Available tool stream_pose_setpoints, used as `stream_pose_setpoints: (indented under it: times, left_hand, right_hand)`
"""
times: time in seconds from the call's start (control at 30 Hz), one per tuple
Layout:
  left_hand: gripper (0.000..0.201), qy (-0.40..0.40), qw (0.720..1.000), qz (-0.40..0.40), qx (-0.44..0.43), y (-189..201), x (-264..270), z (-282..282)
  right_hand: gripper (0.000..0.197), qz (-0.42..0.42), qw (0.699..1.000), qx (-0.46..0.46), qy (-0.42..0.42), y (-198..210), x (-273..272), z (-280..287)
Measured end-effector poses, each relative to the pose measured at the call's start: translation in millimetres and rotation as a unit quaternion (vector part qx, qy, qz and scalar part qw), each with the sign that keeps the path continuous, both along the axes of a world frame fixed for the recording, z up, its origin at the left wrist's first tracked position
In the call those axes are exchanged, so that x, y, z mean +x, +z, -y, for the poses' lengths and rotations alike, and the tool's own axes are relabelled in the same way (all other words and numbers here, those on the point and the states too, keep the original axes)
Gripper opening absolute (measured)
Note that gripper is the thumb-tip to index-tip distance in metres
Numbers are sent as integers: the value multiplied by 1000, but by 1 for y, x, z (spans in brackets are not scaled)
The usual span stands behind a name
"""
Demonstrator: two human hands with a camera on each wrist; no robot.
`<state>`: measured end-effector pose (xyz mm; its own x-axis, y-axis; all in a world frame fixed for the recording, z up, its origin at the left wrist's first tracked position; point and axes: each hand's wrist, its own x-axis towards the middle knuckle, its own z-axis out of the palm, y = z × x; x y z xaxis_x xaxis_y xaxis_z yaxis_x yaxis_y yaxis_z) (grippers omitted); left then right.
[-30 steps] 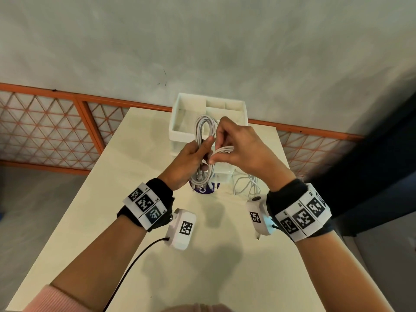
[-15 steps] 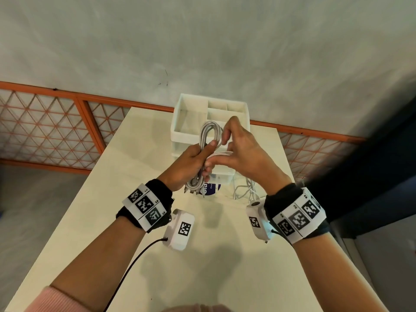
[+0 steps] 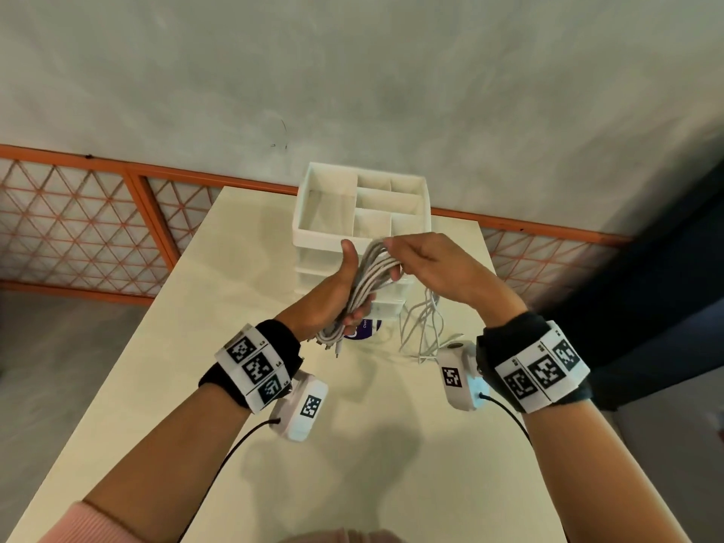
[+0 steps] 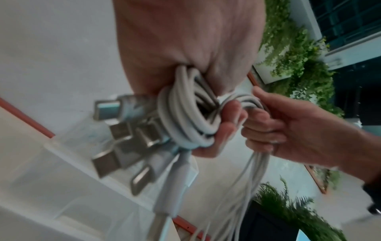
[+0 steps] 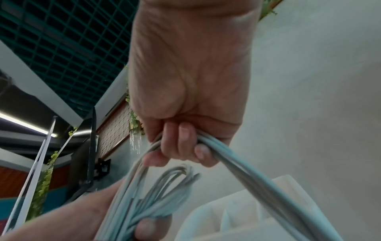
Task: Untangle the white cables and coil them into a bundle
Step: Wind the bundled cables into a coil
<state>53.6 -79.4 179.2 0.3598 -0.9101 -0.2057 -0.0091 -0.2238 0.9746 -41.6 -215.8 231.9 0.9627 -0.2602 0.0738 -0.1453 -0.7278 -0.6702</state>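
Observation:
A bundle of white cables (image 3: 370,274) is held above the table in front of the white organizer. My left hand (image 3: 337,291) grips the bundle's lower part, thumb up; in the left wrist view coiled loops (image 4: 185,114) lie in its fingers and several metal plugs (image 4: 115,130) stick out below. My right hand (image 3: 415,258) grips the strands at the top, fingers curled round them (image 5: 181,143). Loose cable ends (image 3: 423,327) hang from the right hand down to the table.
A white compartmented organizer (image 3: 362,213) stands at the table's far end, just behind the hands. A purple round item (image 3: 366,329) lies at its foot. The cream table (image 3: 352,444) has an orange lattice fence (image 3: 78,233) and a grey wall behind it.
My right hand has moved from pinching at the bundle's middle to gripping its top, pulling the strands up and right. The left thumb now points up. The bundle tilts.

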Motion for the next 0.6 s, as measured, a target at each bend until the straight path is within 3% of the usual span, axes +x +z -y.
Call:
stream_pose_setpoints:
  times: [0.13,0.2,0.33,0.47,0.53,0.6]
  left_hand:
    - [79,-15,1000,13,10,3,-11,2]
    - [70,-29,999,33,-11,3,-12,1]
    - [45,-26,992,124,2,0,-9,1]
    - [42,-35,993,115,2,-4,-6,-1]
    - [44,-24,994,109,-3,-3,-3,-3]
    - [44,-1,995,102,-23,-2,2,-8]
  right_hand:
    - [22,82,996,33,-31,4,8,4]
    - [24,96,991,76,-56,4,8,6]
    - [27,84,991,-17,-104,6,11,8]
    - [21,59,982,-121,-133,-1,13,14]
    - [33,39,989,-81,-121,-6,12,23]
    - [48,26,993,68,-93,-12,5,29]
